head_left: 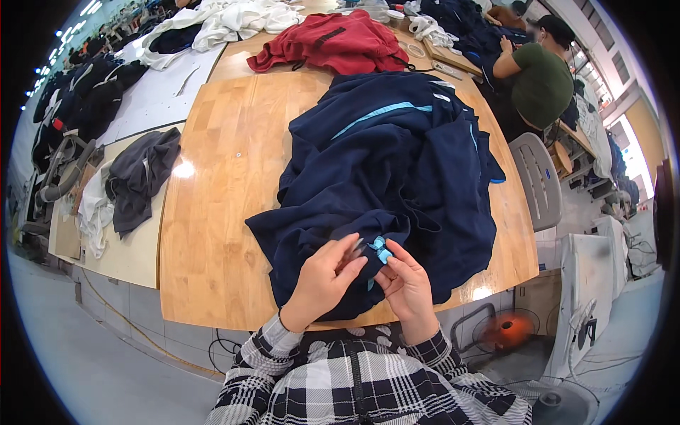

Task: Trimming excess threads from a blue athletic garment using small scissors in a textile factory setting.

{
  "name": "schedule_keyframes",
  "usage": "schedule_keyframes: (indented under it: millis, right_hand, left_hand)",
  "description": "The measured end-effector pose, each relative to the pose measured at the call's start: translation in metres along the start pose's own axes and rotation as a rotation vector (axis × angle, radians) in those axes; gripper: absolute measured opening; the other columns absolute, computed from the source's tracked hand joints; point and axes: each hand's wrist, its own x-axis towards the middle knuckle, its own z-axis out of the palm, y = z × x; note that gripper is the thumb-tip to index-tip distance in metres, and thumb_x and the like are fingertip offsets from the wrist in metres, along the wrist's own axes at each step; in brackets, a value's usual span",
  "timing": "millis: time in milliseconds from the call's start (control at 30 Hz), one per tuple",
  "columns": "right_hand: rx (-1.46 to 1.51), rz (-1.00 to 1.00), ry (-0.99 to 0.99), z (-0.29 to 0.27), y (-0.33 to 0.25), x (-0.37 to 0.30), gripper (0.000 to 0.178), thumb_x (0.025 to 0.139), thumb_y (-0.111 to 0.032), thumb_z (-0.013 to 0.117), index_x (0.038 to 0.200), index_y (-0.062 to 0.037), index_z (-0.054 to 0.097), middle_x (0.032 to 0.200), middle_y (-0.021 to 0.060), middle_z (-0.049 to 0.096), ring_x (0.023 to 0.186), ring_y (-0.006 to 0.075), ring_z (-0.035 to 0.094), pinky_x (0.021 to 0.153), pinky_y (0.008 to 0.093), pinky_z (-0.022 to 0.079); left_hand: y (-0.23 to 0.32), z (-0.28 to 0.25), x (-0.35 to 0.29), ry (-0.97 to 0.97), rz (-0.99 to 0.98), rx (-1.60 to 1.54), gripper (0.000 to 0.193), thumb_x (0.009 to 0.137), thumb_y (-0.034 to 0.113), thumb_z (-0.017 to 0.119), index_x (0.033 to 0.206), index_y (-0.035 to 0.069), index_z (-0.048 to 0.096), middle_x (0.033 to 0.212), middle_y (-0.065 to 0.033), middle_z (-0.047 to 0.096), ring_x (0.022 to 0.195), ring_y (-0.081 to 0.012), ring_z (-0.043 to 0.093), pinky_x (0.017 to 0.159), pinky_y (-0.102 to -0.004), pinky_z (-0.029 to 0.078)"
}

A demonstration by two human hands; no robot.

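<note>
A navy garment [354,170] with light blue piping lies rumpled over the wooden table in front of me. At its near edge, my right hand [407,283] pinches a light blue piece of trim [380,249] between thumb and fingers. Just left of it is my left hand [327,275], its thumb and fingers closed toward each other. A small greyish thing shows at those fingertips, too small to name. The near part of the garment lies beneath both hands.
A red garment [336,42] lies at the table's far end, with white garments [244,25] beyond. Dark grey clothing [145,177] rests on a lower table at left. At right stand a grey chair [536,180], an orange fan [508,326] and a seated person [542,81].
</note>
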Motion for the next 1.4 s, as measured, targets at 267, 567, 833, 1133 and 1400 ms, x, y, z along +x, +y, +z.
schedule_keyframes:
  millis: [267, 567, 833, 1133, 1400]
  right_hand:
    - [-0.076, -0.092, -0.004, 0.001, 0.004, 0.000, 0.029, 0.090, 0.000, 0.059, 0.118, 0.0004, 0.061, 0.103, 0.0089, 0.067, 0.088, 0.0146, 0.065, 0.079, 0.0280, 0.055]
    - [-0.149, -0.181, -0.013, 0.001, 0.007, -0.002, 0.029, 0.088, 0.001, 0.062, 0.117, 0.0013, 0.062, 0.099, 0.0079, 0.067, 0.088, 0.0137, 0.064, 0.081, 0.0272, 0.053]
    - [-0.202, -0.231, -0.050, -0.001, 0.008, -0.003, 0.029, 0.088, 0.001, 0.062, 0.117, 0.0019, 0.062, 0.098, 0.0077, 0.067, 0.087, 0.0134, 0.065, 0.081, 0.0262, 0.053]
    - [-0.188, -0.223, 0.003, -0.001, 0.005, -0.001, 0.027, 0.088, 0.003, 0.059, 0.115, 0.0017, 0.063, 0.100, 0.0093, 0.067, 0.086, 0.0151, 0.066, 0.079, 0.0270, 0.055]
    - [0.006, -0.081, 0.019, -0.005, 0.002, 0.003, 0.030, 0.091, 0.002, 0.056, 0.120, -0.0002, 0.059, 0.100, 0.0056, 0.064, 0.085, 0.0129, 0.065, 0.076, 0.0264, 0.057]
  left_hand:
    - [0.009, -0.006, -0.002, -0.148, -0.113, 0.102, 0.037, 0.082, 0.016, 0.073, 0.109, 0.002, 0.052, 0.078, -0.0119, 0.063, 0.067, -0.0192, 0.062, 0.063, -0.0275, 0.049]
    - [0.010, -0.003, 0.000, -0.194, -0.116, 0.100, 0.039, 0.082, 0.018, 0.073, 0.109, 0.002, 0.050, 0.079, -0.0133, 0.064, 0.070, -0.0229, 0.066, 0.064, -0.0296, 0.050]
    - [0.008, -0.003, 0.002, -0.214, -0.094, 0.122, 0.036, 0.084, 0.020, 0.068, 0.111, 0.005, 0.050, 0.080, -0.0141, 0.066, 0.069, -0.0280, 0.067, 0.061, -0.0334, 0.051]
    - [0.008, -0.007, 0.002, -0.223, -0.112, 0.156, 0.036, 0.084, 0.020, 0.069, 0.111, 0.004, 0.051, 0.078, -0.0146, 0.065, 0.068, -0.0290, 0.066, 0.061, -0.0337, 0.051]
    - [0.001, -0.009, 0.003, -0.124, -0.163, -0.083, 0.041, 0.080, 0.011, 0.074, 0.114, 0.002, 0.053, 0.081, -0.0032, 0.058, 0.067, -0.0063, 0.050, 0.061, -0.0193, 0.042]
